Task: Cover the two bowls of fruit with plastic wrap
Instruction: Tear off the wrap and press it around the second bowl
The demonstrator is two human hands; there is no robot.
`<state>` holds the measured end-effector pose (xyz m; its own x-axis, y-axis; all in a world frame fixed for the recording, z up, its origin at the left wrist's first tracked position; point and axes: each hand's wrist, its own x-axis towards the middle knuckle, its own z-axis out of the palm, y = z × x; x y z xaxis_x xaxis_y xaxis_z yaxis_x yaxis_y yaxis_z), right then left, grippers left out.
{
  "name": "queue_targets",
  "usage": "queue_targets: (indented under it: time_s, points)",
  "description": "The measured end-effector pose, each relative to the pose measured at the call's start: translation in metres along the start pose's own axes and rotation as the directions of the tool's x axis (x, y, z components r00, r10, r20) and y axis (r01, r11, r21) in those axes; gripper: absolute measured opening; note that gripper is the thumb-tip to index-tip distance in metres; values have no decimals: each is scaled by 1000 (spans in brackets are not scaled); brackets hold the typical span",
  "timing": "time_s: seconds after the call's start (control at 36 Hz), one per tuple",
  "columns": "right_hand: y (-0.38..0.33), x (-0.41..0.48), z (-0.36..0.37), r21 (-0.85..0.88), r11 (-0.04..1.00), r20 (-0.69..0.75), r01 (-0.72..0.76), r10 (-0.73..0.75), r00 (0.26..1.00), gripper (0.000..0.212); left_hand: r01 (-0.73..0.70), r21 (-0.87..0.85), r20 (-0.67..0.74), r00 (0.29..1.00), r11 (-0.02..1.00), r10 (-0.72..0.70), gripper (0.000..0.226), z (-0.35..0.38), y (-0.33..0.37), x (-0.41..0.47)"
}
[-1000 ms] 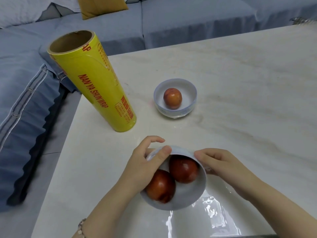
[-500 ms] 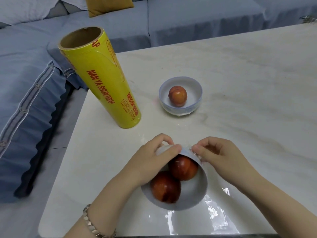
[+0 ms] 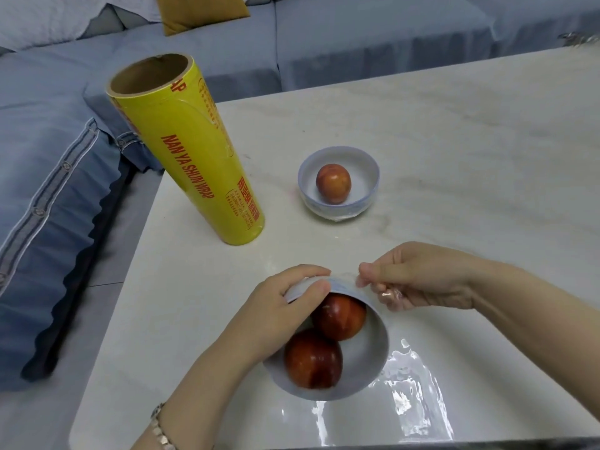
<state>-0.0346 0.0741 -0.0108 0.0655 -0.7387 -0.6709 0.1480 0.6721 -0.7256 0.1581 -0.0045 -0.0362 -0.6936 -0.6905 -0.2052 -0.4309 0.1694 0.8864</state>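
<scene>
A white bowl [image 3: 367, 358] with two red fruits [image 3: 313, 358] sits near the table's front edge, tilted toward me. My left hand [image 3: 276, 316] grips its far-left rim, thumb inside. My right hand [image 3: 418, 277] pinches clear plastic wrap [image 3: 418, 378] at the bowl's far rim; the loose sheet lies glossy on the table to the bowl's right. Farther back stands a second white bowl [image 3: 363, 170] with one red fruit [image 3: 333, 183]; crinkled film shows around its base. A tall yellow roll of plastic wrap [image 3: 188, 151] stands upright at the left.
The marble table [image 3: 454, 141] has its left edge beside the roll. A blue sofa [image 3: 292, 40] with cushions runs behind and along the left side. A mustard cushion [image 3: 198, 11] lies at the back.
My right hand has slid from the bowl's right rim to its far rim, pulling wrap up there. The left hand keeps its grip. The view has moved closer.
</scene>
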Motion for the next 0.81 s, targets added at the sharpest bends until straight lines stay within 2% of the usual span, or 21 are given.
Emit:
queue_targets:
  time_s: [0.08, 0.14, 0.22, 0.31, 0.42, 0.56, 0.67, 0.75, 0.81]
  points:
    - [0, -3, -1, -137, 990, 4, 38, -38, 999, 20, 20, 12, 19, 1000, 1000, -20, 28, 0, 1, 1]
    - [3, -3, -2, -168, 975, -45, 148, -157, 987, 15, 18, 11, 18, 1000, 1000, -19, 33, 0, 0, 2]
    - [11, -1, -2, -111, 923, -158, 369, -383, 910, 7, 15, -1, 33, 999, 1000, -15, 39, 0, -2, 3]
    - [20, 5, 4, 33, 872, -191, 489, -475, 859, 4, 6, 13, 73, 997, 1000, -7, 39, 0, 0, 5]
    - [26, 14, 16, 224, 807, -266, 547, -489, 831, 18, -32, 22, 92, 995, 999, 30, 23, -1, 5, 6]
    - [23, 28, 35, 348, 768, -420, 538, -386, 821, 11, -70, 2, 77, 995, 998, 70, 22, -2, -1, 4]
    - [21, 38, 43, 351, 817, -468, 457, -269, 841, 12, -82, -8, 45, 996, 997, 82, 26, -3, -5, 4]
    - [23, 39, 42, 221, 877, -502, 427, -274, 821, 12, -101, 34, 35, 994, 994, 100, 25, -3, -6, 2]
    - [25, 37, 41, 212, 900, -463, 380, -250, 850, 13, -120, 42, 45, 992, 992, 118, 27, -4, -5, -1]
